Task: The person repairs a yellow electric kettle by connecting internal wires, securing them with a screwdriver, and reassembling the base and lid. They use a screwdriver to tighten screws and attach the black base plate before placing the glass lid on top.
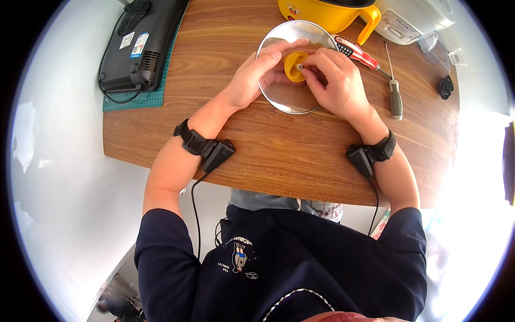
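A round clear glass lid point(284, 103) with a thin metal rim is held up over the table. At its middle is a yellow cup-shaped knob point(292, 74), with a small metal piece point(300, 67), like a screw or nut, at its centre. My left hand point(257, 70) grips the lid from the left, and its fingers reach around the yellow knob. From the right, my right hand point(338, 80) has its thumb and fingertips closed together at the small metal piece. Its exact kind is partly hidden by those fingertips.
A red-and-white-handled screwdriver point(365, 56) and a grey-green-handled screwdriver point(396, 99) lie right of the lid. Behind stand a yellow pot point(322, 19) and a white appliance point(399, 21). A black knob point(445, 87) sits far right; a black appliance point(142, 48) rests on a green mat point(134, 101).
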`<control>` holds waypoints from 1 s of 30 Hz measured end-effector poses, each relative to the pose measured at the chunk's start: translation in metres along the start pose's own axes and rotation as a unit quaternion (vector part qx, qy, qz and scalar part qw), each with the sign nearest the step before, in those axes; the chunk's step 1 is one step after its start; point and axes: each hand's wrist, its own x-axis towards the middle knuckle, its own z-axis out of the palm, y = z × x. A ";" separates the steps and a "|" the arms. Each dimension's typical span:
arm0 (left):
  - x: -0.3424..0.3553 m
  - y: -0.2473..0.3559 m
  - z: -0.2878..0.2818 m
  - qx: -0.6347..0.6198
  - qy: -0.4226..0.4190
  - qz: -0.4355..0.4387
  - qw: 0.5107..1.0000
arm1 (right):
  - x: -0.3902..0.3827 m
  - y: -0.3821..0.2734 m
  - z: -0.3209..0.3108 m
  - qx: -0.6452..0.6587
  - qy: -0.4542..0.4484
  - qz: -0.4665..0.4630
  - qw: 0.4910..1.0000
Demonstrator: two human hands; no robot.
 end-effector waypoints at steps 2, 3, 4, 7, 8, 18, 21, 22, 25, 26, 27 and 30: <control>0.000 -0.001 0.000 -0.002 0.005 -0.002 1.000 | 0.000 -0.001 -0.001 0.000 -0.006 0.006 1.000; 0.000 -0.002 -0.001 -0.001 0.003 -0.003 1.000 | 0.000 0.000 -0.001 -0.001 -0.006 0.005 1.000; 0.000 -0.002 -0.001 0.000 0.002 -0.004 1.000 | 0.000 0.000 -0.001 -0.002 -0.006 0.004 1.000; 0.000 -0.001 -0.002 0.007 -0.005 -0.002 1.000 | 0.000 -0.001 0.000 0.002 -0.004 0.011 1.000; 0.000 -0.001 -0.002 0.011 -0.008 0.000 1.000 | 0.000 -0.001 0.001 0.004 -0.004 0.016 1.000; 0.000 -0.002 -0.002 0.000 -0.009 -0.001 1.000 | -0.002 0.002 0.001 -0.008 -0.004 0.008 1.000; 0.000 -0.002 -0.001 0.007 -0.008 0.006 1.000 | 0.000 0.000 0.000 -0.017 0.002 0.002 1.000; -0.001 -0.002 -0.001 0.011 -0.008 0.007 1.000 | 0.001 -0.003 -0.001 -0.016 0.001 0.007 1.000; -0.001 -0.002 -0.001 0.017 -0.008 0.005 1.000 | 0.000 0.000 0.002 -0.023 0.009 -0.011 1.000; -0.001 -0.002 -0.001 0.019 -0.008 0.004 1.000 | 0.000 0.001 0.002 -0.027 0.013 -0.023 0.999; -0.001 -0.002 -0.002 0.017 -0.011 0.003 1.000 | 0.000 0.002 0.002 -0.030 0.013 -0.023 0.999; 0.000 -0.003 -0.002 0.019 -0.016 0.003 1.000 | 0.000 0.002 0.002 -0.041 0.014 -0.023 0.999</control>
